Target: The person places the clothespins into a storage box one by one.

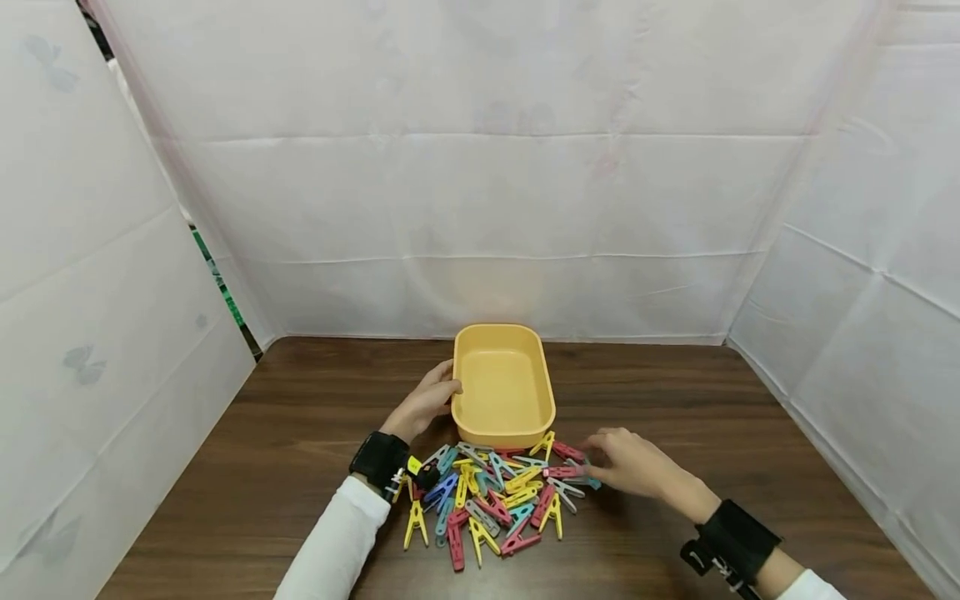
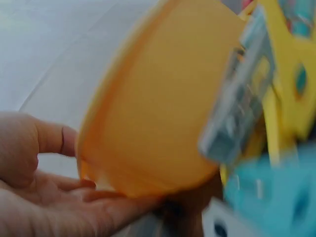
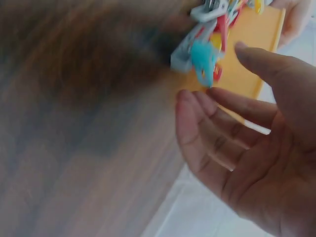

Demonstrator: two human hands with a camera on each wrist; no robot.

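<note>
Left hand [image 1: 424, 403] rests relaxed on the side of the yellow tub [image 1: 503, 385]; right hand [image 1: 632, 463], fingers apart, reaches the clothespins [image 1: 495, 497] on the tabletop [image 1: 300, 433]. Pegs prob. light, stiff, springy; pinch one by its tail ends.

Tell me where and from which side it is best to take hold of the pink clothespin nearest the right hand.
Probably pinch the pink clothespin across its long narrow sides, near the right end, which points at the right hand. It lies flat on the table at the right edge of the pile, so coming from above and from the right avoids the other pegs and the yellow tub.
</note>
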